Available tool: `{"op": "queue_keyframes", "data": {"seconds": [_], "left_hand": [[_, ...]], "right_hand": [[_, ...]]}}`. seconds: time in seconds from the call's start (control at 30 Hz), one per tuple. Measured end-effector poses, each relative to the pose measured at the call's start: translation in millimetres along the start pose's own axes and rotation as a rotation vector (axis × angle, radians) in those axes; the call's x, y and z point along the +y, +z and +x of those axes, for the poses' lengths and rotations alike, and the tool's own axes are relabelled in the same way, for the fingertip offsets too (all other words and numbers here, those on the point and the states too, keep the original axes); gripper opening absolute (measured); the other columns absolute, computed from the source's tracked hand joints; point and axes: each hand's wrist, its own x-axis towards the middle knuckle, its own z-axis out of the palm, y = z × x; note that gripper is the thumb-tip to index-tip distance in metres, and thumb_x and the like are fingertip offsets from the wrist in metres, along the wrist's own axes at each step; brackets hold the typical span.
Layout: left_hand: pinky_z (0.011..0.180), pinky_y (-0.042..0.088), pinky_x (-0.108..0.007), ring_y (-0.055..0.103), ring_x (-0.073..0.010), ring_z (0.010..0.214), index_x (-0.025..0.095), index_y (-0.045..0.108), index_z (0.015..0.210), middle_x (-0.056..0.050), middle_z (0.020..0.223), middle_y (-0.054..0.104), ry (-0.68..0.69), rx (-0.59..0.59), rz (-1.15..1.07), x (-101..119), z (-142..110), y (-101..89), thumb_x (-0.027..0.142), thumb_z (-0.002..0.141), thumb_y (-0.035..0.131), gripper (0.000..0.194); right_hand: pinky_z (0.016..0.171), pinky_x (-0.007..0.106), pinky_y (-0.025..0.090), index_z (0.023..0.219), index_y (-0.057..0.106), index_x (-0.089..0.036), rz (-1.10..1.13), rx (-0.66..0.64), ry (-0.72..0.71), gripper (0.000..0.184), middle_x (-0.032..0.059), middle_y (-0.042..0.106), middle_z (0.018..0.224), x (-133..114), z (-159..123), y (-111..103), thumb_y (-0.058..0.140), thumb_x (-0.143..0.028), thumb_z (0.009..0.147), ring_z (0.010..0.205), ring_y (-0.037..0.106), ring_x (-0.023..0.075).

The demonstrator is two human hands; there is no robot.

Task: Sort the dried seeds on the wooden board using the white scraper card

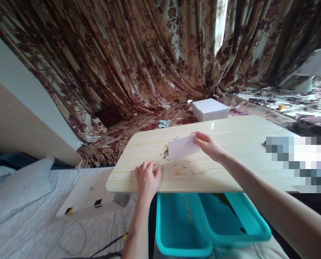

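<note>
My right hand (207,144) pinches the right end of a white card (182,146), thumb below and fingers at its upper corner. The card leans over the light wood-patterned tabletop (139,147). Against its left edge lies a small heap of brownish-green bits (165,152); a few more are scattered above and below it. My left hand (148,177) rests palm-down near the table's front edge, fingers loosely bent and thumb apart, holding nothing. Just below that edge stand two joined turquoise plastic tubs (184,250), with some small bits in the left one and dark greenish matter in the right.
Behind the table, a white box (211,108) sits on a floral-covered surface beside a small pale-blue cloth (164,123). A flat white carton (87,190) and a pillow (22,189) lie on the bed at left. A lamp (315,63) stands far right; floral curtains (139,54) hang behind.
</note>
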Motion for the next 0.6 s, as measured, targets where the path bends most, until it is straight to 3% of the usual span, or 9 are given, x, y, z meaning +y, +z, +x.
{"op": "queue_keyframes", "data": {"seconds": [0.13,0.3,0.6], "left_hand": [[0.104,0.032,-0.048,0.06,-0.0246,0.104,0.022,0.068,0.096,-0.008,0.105,0.069,-0.005,-0.004,-0.02,0,1,-0.6,0.034,0.088,0.051,0.023],[0.102,0.036,-0.044,0.061,-0.0231,0.105,0.02,0.067,0.101,-0.01,0.106,0.07,-0.052,0.055,-0.119,-1,2,-1.1,0.026,0.094,0.035,0.034],[0.106,0.031,-0.049,0.062,-0.024,0.105,0.02,0.066,0.103,-0.01,0.106,0.071,-0.098,0.036,-0.135,2,1,-3.0,0.03,0.095,0.033,0.035]], "right_hand": [[0.056,0.024,0.035,0.079,0.062,-0.017,0.049,-0.077,0.08,0.021,-0.0031,0.057,0.063,4,14,15,0.051,-0.022,0.061,0.06,0.047,0.0122],[0.056,0.023,0.035,0.077,0.062,-0.017,0.031,-0.191,0.127,0.022,-0.0022,0.06,0.065,9,21,35,0.049,-0.019,0.059,0.062,0.05,0.0125],[0.056,0.022,0.036,0.08,0.063,-0.017,0.01,-0.178,0.15,0.025,-0.0028,0.061,0.064,8,16,43,0.047,-0.016,0.061,0.06,0.05,0.0117]]}}
